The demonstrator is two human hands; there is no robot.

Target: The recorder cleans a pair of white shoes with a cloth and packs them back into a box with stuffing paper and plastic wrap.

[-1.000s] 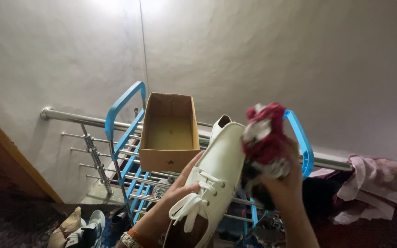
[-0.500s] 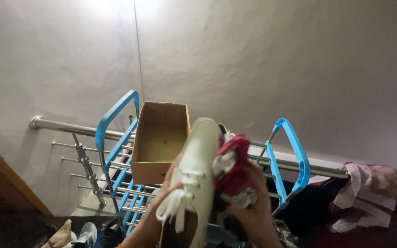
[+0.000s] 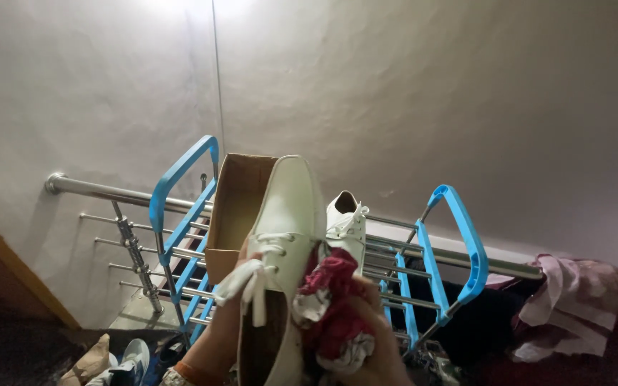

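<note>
In front of the blue rack (image 3: 180,171), the left hand (image 3: 227,325) is gripping an upright white shoe (image 3: 284,236), toe up, while the right hand's (image 3: 366,343) fingers are pressing a red-and-white cloth (image 3: 330,314) against the shoe's side.

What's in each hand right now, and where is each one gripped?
The left hand holds the white lace-up shoe by its side near the laces. The right hand clutches the bunched red and white cloth against the shoe's other side.

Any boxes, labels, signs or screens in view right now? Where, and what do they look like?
Cardboard box: one open, plain brown oblong box on the top rails of the blue and metal rack, partly behind the white shoe.
No labels, signs or screens show.
</note>
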